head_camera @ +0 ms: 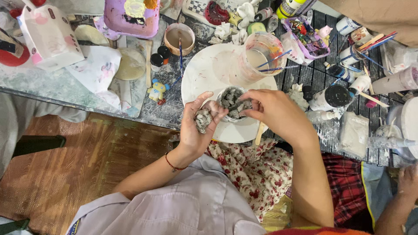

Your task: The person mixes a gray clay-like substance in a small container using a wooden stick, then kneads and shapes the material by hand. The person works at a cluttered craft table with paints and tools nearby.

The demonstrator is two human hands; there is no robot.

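The small white cup packed with grey clay lumps [232,103] sits at the near edge of the round white paint-smeared plate [204,72], directly between both hands. The right hand [272,109] pinches its rim, touching it, while the left hand [198,124] — just beside it — cups loose grey clay chunks [203,119]. Around lies a cluttered, paint-stained grey worktable [56,87] — jars, brushes, little free room.

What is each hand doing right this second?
Left hand: cupped, fingers curled around a lump of wet grey clay.
Right hand: fingers pinching grey clay pieces inside the small white cup on the round white board.
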